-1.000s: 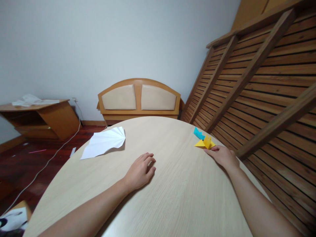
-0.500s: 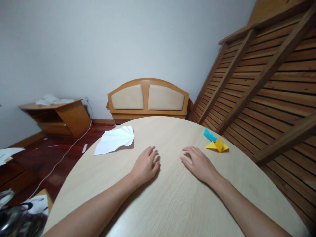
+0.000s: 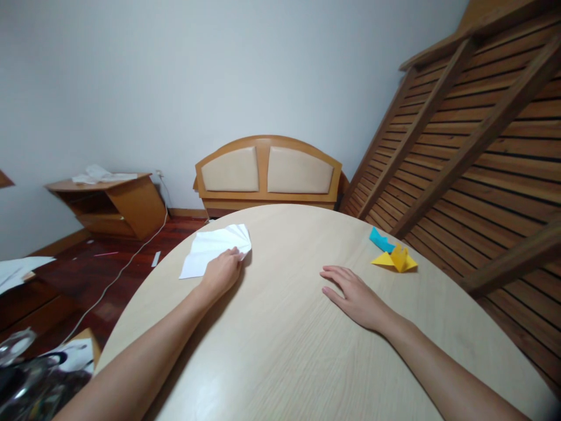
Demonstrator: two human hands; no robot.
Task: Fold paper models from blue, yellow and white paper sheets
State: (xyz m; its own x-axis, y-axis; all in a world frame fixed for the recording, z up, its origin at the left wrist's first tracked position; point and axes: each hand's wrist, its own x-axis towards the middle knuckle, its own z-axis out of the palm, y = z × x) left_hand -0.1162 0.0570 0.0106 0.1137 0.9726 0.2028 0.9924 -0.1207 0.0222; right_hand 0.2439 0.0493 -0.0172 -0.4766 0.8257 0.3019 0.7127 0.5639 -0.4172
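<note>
Under both hands lies a round table of pale wood-look laminate, matt, with a fine straight grain. The left hand touches a white paper sheet, thin and matt, creased into fan-like pleats at its far end. Beyond the right hand, which rests flat on the laminate, sit a yellow folded paper piece and a blue folded paper piece, both matt with sharp creases. Farther to the right of that hand leans a slatted frame of brown wood, semi-matt. Ahead of the hands stands a headboard of glossy varnished wood with smooth beige padded panels
</note>
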